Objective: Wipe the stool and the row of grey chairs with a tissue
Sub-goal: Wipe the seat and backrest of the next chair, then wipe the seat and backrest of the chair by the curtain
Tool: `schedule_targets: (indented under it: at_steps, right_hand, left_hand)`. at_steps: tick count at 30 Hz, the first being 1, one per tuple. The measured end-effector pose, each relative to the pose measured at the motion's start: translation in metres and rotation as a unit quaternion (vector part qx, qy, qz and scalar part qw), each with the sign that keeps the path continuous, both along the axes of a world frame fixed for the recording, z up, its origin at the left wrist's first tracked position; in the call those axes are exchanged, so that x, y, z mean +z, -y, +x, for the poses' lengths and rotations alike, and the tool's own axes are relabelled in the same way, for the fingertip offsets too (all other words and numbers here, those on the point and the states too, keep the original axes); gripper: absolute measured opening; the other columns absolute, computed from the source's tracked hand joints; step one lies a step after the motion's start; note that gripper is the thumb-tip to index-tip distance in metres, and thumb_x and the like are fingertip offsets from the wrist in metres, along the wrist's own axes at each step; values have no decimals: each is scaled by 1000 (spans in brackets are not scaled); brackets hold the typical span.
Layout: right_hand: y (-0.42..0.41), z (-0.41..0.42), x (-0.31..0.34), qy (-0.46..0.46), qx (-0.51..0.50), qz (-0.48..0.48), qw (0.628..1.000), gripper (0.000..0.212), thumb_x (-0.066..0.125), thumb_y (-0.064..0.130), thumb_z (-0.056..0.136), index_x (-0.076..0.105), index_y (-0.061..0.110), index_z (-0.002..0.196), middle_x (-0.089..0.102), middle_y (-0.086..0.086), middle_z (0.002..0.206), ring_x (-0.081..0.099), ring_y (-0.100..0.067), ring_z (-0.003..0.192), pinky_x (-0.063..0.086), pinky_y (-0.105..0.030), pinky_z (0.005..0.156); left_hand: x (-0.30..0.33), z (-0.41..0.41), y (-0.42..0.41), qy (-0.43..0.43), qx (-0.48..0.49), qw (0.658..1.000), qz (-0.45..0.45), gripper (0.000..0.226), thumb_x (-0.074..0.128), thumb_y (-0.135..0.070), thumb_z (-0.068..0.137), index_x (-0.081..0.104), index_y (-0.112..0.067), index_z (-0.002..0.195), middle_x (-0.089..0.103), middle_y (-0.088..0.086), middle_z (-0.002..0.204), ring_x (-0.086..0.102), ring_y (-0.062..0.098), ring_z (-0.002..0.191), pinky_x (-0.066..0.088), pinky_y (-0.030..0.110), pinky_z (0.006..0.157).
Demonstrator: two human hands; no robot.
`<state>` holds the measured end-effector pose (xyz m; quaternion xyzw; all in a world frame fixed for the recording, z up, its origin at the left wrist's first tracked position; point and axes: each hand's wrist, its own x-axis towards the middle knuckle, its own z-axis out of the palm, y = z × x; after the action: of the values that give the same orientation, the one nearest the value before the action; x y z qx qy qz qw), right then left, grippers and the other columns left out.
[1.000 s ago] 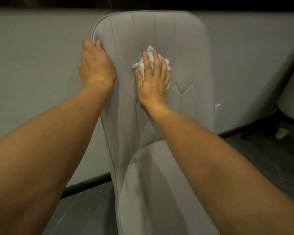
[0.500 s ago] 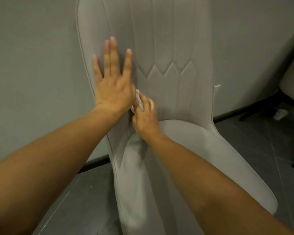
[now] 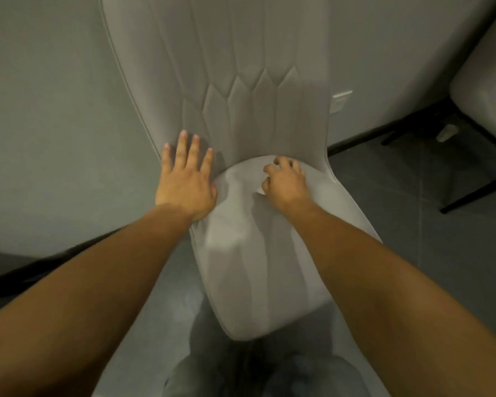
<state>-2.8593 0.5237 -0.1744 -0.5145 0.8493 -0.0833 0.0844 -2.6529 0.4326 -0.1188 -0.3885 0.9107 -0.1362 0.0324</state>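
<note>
Tissue probably under right hand (image 3: 285, 183) on seat (image 3: 258, 253).

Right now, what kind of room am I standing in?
Probably a plain indoor room, perhaps an office or waiting area. A padded grey chair stands against a bare grey wall, a wall socket sits low beside it, and another chair stands on the dark tiled floor.

One head-worn camera looks forward and steeply down, close over the grey chair (image 3: 258, 253) (seat centred, floor (image 3: 413, 196) beneath).
</note>
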Motion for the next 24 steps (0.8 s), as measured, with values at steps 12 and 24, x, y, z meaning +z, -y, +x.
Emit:
schedule_targets:
  at_steps: [12, 24]
  right_hand:
    - [-109, 54, 258, 66, -34, 38, 996, 43, 48, 33, 96, 53, 20, 136, 48, -7, 137, 39, -32, 119, 35, -42, 100]
    - [-189, 54, 468, 18, -103, -52, 993, 41, 54, 38, 92, 58, 21, 130, 52, -2, 130, 41, -29, 117, 36, -39, 97]
  left_hand:
    - [221, 66, -105, 60, 39, 992, 107, 75, 22, -52, 91, 2, -19, 155, -6, 13, 161, -27, 35, 141, -14, 60, 111]
    - [388, 18, -136, 77, -34, 990, 111, 75, 24, -52, 90, 6, -20, 155, 7, 12, 161, -16, 37, 144, -11, 62, 111]
